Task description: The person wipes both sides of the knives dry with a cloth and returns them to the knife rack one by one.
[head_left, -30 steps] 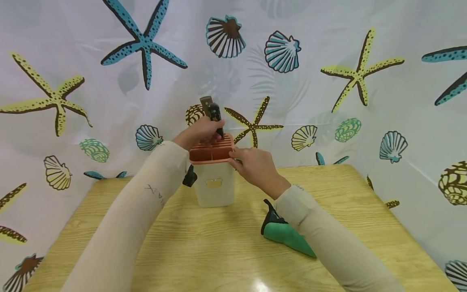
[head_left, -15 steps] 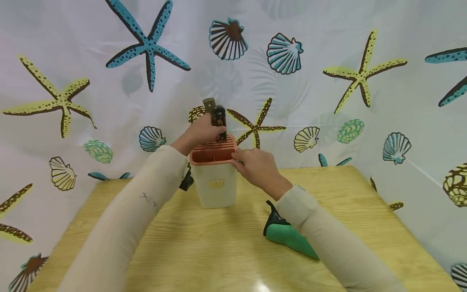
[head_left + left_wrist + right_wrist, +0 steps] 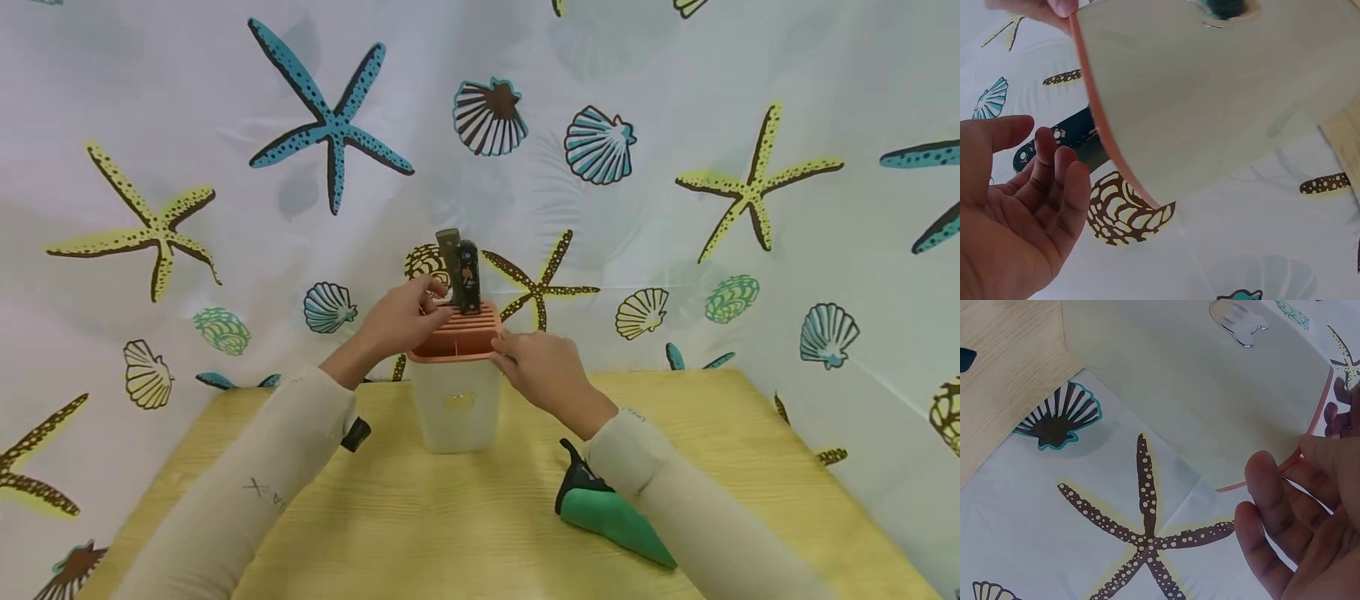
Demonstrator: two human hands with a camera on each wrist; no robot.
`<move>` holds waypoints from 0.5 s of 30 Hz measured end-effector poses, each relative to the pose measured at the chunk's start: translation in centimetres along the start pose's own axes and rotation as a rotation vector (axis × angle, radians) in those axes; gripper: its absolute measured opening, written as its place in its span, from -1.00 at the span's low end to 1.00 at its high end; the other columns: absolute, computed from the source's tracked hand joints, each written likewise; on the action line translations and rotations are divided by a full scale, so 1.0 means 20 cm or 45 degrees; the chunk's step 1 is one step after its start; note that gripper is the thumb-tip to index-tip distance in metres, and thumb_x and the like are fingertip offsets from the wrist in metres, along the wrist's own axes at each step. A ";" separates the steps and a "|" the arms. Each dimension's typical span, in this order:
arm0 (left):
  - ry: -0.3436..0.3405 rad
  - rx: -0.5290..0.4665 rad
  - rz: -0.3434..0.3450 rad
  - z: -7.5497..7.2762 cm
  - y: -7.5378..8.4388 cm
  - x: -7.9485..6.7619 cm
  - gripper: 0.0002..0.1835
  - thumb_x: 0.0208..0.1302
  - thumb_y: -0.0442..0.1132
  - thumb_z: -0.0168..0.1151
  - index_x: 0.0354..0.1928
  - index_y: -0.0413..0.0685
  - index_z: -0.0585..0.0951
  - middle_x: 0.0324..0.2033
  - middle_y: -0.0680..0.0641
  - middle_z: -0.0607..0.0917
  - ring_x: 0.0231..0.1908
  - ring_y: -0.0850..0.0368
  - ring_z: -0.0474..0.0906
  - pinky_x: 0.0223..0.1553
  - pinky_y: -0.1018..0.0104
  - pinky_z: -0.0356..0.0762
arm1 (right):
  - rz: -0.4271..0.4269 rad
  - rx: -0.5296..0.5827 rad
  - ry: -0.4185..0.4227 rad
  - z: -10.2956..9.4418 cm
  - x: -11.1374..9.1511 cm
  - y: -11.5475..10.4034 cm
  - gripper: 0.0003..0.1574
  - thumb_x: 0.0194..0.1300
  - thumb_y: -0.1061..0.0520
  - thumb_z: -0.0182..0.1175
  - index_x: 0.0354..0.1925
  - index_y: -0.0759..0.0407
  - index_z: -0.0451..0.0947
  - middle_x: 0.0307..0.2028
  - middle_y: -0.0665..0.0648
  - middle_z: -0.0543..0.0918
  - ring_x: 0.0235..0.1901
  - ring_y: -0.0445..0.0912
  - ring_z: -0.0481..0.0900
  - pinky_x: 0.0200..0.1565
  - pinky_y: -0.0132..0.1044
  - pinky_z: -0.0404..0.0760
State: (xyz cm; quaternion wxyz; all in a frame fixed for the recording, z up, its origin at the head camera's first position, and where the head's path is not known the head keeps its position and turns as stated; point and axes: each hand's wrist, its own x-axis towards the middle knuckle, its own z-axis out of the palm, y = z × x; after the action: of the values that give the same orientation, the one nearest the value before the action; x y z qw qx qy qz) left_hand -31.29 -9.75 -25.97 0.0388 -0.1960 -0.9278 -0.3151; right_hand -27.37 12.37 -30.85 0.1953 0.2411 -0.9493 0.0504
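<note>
A white knife holder (image 3: 457, 421) with an orange slatted top stands upright on the wooden table. Two handles rise from its rear slots: a black one (image 3: 469, 279) with a floral pattern and a grey-brown one (image 3: 447, 250). Beside them, on the left, is my left hand (image 3: 401, 321), its fingers loosely bent and holding nothing. The left wrist view also shows this hand (image 3: 1029, 215) apart from the black handle (image 3: 1066, 134). My right hand (image 3: 547, 367) pinches the holder's orange rim at its right front corner, thumb against the rim in the right wrist view.
A green and black fabric item (image 3: 615, 521) with a loop lies on the table (image 3: 420, 533), partly under the right forearm in the head view. A patterned curtain (image 3: 585, 225) hangs behind the table. A small black piece (image 3: 356, 435) shows beside the left sleeve.
My left hand has let go of the black handle and drawn back to the left. Both handles stay upright in the slots. The right hand keeps its hold on the rim; the head view has tilted up.
</note>
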 end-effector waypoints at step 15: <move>0.432 0.220 0.187 0.04 -0.06 -0.22 -0.66 0.40 -0.13 0.20 0.11 -0.13 0.56 -0.09 -0.12 0.65 -0.21 -0.01 0.61 -0.31 0.13 0.62 | 0.048 0.140 -0.026 -0.05 -0.11 0.21 -0.24 0.42 -0.33 0.10 0.42 -0.04 0.38 0.38 0.11 0.48 0.04 0.14 0.69 -0.57 -0.20 0.55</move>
State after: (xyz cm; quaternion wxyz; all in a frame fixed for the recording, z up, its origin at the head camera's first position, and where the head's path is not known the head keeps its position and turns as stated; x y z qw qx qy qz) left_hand -27.60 -11.59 -28.19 0.2340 -0.2032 -0.9147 -0.2593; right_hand -27.12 17.17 -30.81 0.1712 0.2340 -0.9514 0.1037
